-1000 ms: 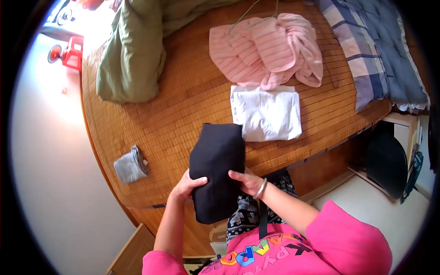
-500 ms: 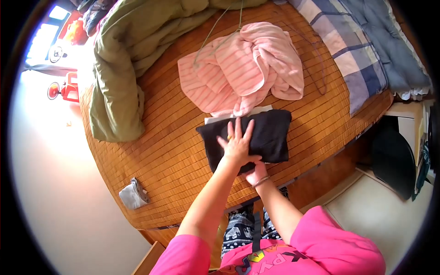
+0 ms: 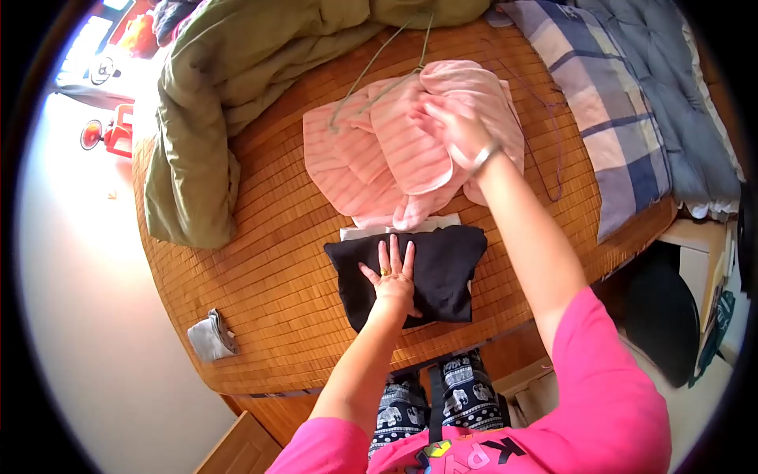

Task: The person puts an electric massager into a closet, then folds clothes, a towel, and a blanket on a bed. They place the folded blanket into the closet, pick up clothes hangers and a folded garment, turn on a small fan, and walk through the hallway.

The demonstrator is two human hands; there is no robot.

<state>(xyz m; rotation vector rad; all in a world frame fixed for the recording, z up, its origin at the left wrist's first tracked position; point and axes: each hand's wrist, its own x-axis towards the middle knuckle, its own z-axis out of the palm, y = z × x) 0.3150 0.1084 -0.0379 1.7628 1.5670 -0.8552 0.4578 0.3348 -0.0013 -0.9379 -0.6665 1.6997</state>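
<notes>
Folded black clothing [image 3: 450,272] lies near the front edge of the mat-covered bed, with a strip of white cloth [image 3: 357,233] showing behind it. My left hand [image 3: 393,284] rests flat on the black clothing, fingers spread, a ring on one finger. Farther back is a loose heap of pink striped fabric [image 3: 347,170]. Over its right part reaches my right hand [image 3: 458,130], with a bracelet at the wrist. Its fingers are stretched out and slightly blurred, overlapping the pink fabric. A green cord [image 3: 371,67] runs onto the pink heap from behind.
A small folded grey cloth [image 3: 212,338] lies at the bed's left front edge. An olive quilt [image 3: 189,150] is bunched along the back left. A plaid quilt [image 3: 604,118] covers the back right. Beyond the bed's right edge is a dark rounded object [image 3: 663,308].
My right hand has left the front edge of the black clothing and moved forward over the pink fabric. My left hand stays on the black clothing, which looks flatter in front. The view has shifted slightly.
</notes>
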